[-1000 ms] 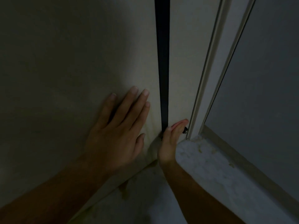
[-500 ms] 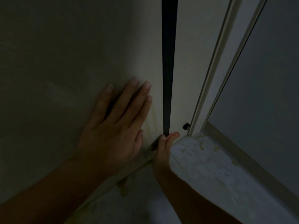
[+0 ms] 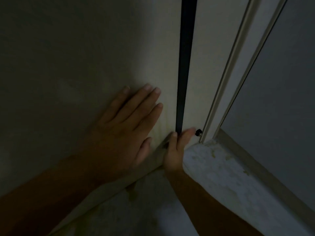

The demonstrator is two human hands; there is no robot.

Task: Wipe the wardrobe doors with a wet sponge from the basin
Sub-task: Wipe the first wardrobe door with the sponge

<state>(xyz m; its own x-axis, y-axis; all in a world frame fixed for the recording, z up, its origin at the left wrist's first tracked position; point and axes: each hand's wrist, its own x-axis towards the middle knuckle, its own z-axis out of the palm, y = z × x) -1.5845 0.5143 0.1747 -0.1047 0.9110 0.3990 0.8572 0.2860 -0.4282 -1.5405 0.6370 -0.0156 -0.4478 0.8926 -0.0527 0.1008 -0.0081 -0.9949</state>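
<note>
It is very dim. A pale wardrobe door (image 3: 85, 65) fills the left, and a narrow dark gap (image 3: 185, 48) separates it from a second pale door (image 3: 209, 65). My left hand (image 3: 122, 130) lies flat on the left door with its fingers straight. Lower down, my right hand (image 3: 175, 150) is at the foot of the gap, thumb and fingertips against the doors' bottom edge. No sponge shows plainly. A small dark sliver sits at that hand's left side, and I cannot tell what it is.
A small black knob (image 3: 198, 132) sticks out just right of my right fingertips. A light metal frame (image 3: 230, 82) runs up beside the right door, with a grey panel (image 3: 281, 99) beyond it. Below lies a rough white ledge (image 3: 230, 176) and a stained floor (image 3: 136, 215).
My right hand slid down from beside the black knob to the foot of the gap, then edged back up and right. My left hand stays flat on the door.
</note>
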